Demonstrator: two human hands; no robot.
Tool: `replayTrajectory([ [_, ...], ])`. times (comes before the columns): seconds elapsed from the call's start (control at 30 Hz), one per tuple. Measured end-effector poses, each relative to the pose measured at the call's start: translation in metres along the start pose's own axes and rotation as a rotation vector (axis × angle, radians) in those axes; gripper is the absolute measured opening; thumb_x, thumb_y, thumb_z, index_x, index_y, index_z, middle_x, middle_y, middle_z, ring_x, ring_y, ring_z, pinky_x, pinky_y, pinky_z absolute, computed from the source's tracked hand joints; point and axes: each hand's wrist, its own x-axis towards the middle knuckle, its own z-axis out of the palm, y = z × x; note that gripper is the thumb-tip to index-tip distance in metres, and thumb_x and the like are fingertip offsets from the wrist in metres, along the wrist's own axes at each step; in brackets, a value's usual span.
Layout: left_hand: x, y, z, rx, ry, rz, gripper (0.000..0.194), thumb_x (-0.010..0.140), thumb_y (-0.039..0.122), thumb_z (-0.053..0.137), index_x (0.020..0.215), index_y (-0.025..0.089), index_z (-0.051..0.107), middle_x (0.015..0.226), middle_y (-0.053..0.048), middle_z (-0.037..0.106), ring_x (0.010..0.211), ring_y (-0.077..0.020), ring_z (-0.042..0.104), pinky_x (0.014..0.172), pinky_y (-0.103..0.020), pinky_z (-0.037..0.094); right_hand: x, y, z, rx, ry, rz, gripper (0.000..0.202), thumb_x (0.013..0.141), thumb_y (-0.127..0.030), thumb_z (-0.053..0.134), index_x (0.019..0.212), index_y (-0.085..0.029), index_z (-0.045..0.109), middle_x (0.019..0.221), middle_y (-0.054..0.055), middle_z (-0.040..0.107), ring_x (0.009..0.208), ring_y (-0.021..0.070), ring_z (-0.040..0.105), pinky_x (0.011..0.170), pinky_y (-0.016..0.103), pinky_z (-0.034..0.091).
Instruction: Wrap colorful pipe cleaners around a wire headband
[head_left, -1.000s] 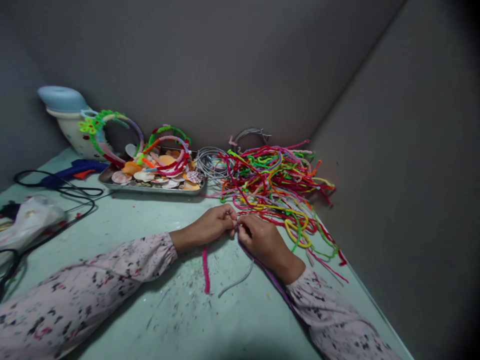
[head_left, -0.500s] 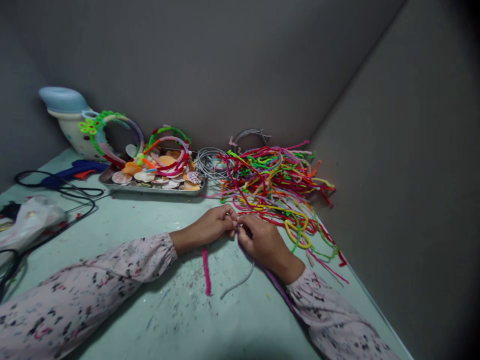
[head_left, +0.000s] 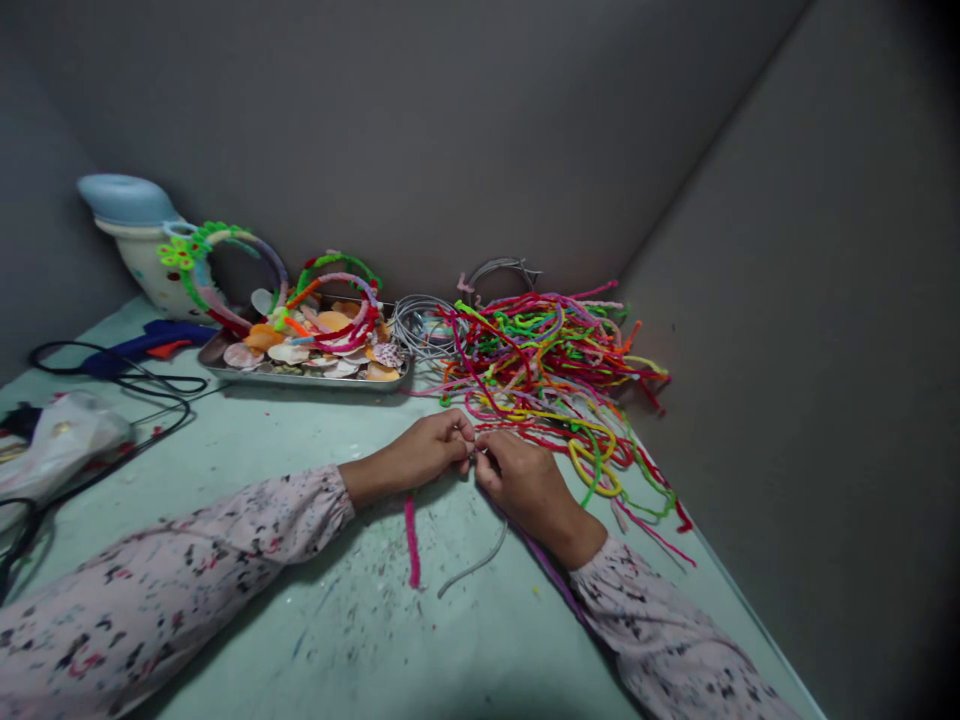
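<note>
Over the middle of the table, my left hand (head_left: 435,446) and my right hand (head_left: 529,487) meet fingertip to fingertip, both pinched closed. The small spot where they join is mostly covered by the fingers. Out from under my left hand comes a fuzzy pink pipe cleaner (head_left: 412,540), its free end pointing toward me. A purple pipe cleaner (head_left: 551,570) runs from my right fingertips beneath that hand and along the forearm. A thin grey wire (head_left: 480,566) curves out from below my right hand.
Behind my hands lie a heap of coloured pipe cleaners (head_left: 555,345) and a coil of grey wire (head_left: 424,328). A metal tray (head_left: 315,381) holds shells and decorated hoops. At left are a blue glue gun (head_left: 120,352), its black cord (head_left: 169,395), a plastic bag (head_left: 79,435) and a lidded container (head_left: 142,250).
The free ends of the pink pipe cleaner and grey wire have shifted very slightly left. Both hands keep their pinch in almost the same place.
</note>
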Motion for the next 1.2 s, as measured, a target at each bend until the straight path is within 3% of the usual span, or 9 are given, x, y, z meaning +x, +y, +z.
replayTrajectory([
  [0.1, 0.000, 0.000, -0.001, -0.029, -0.015, 0.007, 0.011, 0.080, 0.024, 0.053, 0.087, 0.017, 0.052, 0.064, 0.002, 0.060, 0.043, -0.0053, 0.041, 0.043, -0.018, 0.028, 0.002, 0.002, -0.002, 0.237, -0.013, 0.093, 0.016, 0.082, -0.018, 0.052, 0.091, -0.019, 0.065, 0.083, 0.006, 0.068, 0.075, 0.0170, 0.061, 0.071, 0.028, 0.045],
  [0.27, 0.003, -0.004, -0.003, -0.153, -0.034, 0.004, 0.016, 0.082, 0.031, 0.053, 0.089, 0.017, 0.050, 0.066, 0.001, 0.061, 0.040, -0.0052, 0.041, 0.038, -0.017, 0.027, 0.010, 0.012, -0.003, 0.973, -0.073, 0.517, 0.026, 0.084, -0.036, 0.049, 0.098, -0.017, 0.061, 0.069, 0.001, 0.064, 0.050, 0.0120, 0.056, 0.044, 0.022, 0.038],
  [0.37, 0.004, -0.005, -0.005, -0.180, -0.019, -0.001, 0.019, 0.083, 0.033, 0.054, 0.090, 0.016, 0.050, 0.068, 0.000, 0.062, 0.040, -0.0047, 0.042, 0.038, -0.017, 0.027, 0.013, 0.017, -0.002, 1.186, -0.082, 0.615, 0.029, 0.078, -0.038, 0.058, 0.096, -0.016, 0.061, 0.067, 0.000, 0.063, 0.047, 0.0099, 0.055, 0.042, 0.020, 0.037],
  [0.73, 0.000, 0.003, -0.002, -0.174, 0.017, 0.038, 0.018, 0.085, 0.033, 0.052, 0.086, 0.015, 0.051, 0.066, 0.002, 0.056, 0.046, -0.0044, 0.041, 0.043, -0.017, 0.029, 0.012, 0.020, -0.008, 1.172, -0.179, 0.538, 0.026, 0.078, -0.033, 0.063, 0.098, -0.016, 0.064, 0.079, 0.002, 0.066, 0.055, 0.0081, 0.057, 0.046, 0.018, 0.039],
  [0.93, 0.001, 0.002, -0.002, -0.218, 0.041, 0.045, 0.017, 0.087, 0.034, 0.050, 0.089, 0.017, 0.050, 0.066, 0.003, 0.054, 0.045, -0.0041, 0.041, 0.043, -0.016, 0.028, 0.012, 0.020, -0.008, 1.174, -0.229, 0.513, 0.033, 0.075, -0.035, 0.069, 0.102, -0.018, 0.064, 0.069, -0.002, 0.062, 0.056, 0.0085, 0.055, 0.050, 0.020, 0.041],
  [1.2, -0.001, 0.006, 0.001, -0.150, 0.036, 0.076, 0.021, 0.088, 0.037, 0.049, 0.087, 0.016, 0.049, 0.066, 0.003, 0.053, 0.050, -0.0057, 0.042, 0.047, -0.018, 0.031, 0.013, 0.014, -0.006, 1.084, -0.199, 0.510, 0.030, 0.074, -0.041, 0.068, 0.093, -0.016, 0.065, 0.065, -0.002, 0.059, 0.052, 0.0090, 0.050, 0.047, 0.020, 0.038],
])
